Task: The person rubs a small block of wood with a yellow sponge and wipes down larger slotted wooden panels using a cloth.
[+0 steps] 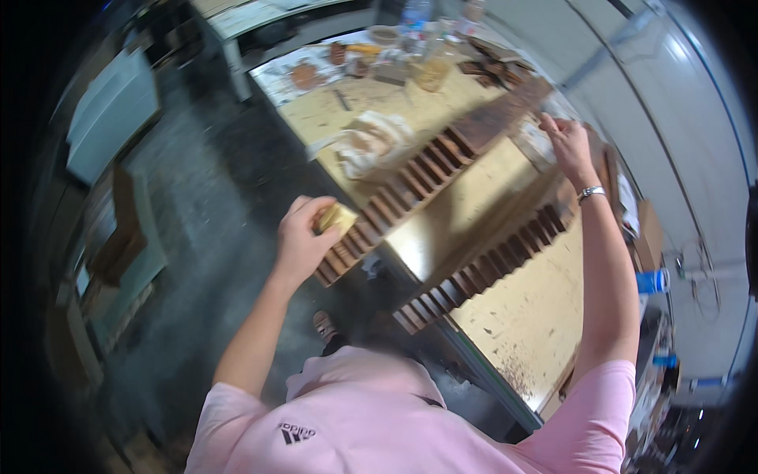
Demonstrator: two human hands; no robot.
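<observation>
My left hand (pixel 304 237) grips a small yellow pad (pixel 341 219) between thumb and fingers. The pad lies against the near-left end of a long dark wooden board (pixel 410 186) with a row of comb-like slots. That end juts out past the table edge. My right hand (pixel 570 146) is closed, its fingertips by the board's far, unslotted end; whether they grip it or something small is blurred. A second slotted wooden board (pixel 489 268) lies to the right, its near end also over the edge.
The pale yellow tabletop (pixel 521 316) carries dark shavings. A crumpled white cloth (pixel 371 142) lies near its left edge. Farther back stand a clear container of yellowish liquid (pixel 432 73), a plastic bottle (pixel 416 16) and dark wood scraps (pixel 497 67). Blue cans (pixel 652 281) stand at right.
</observation>
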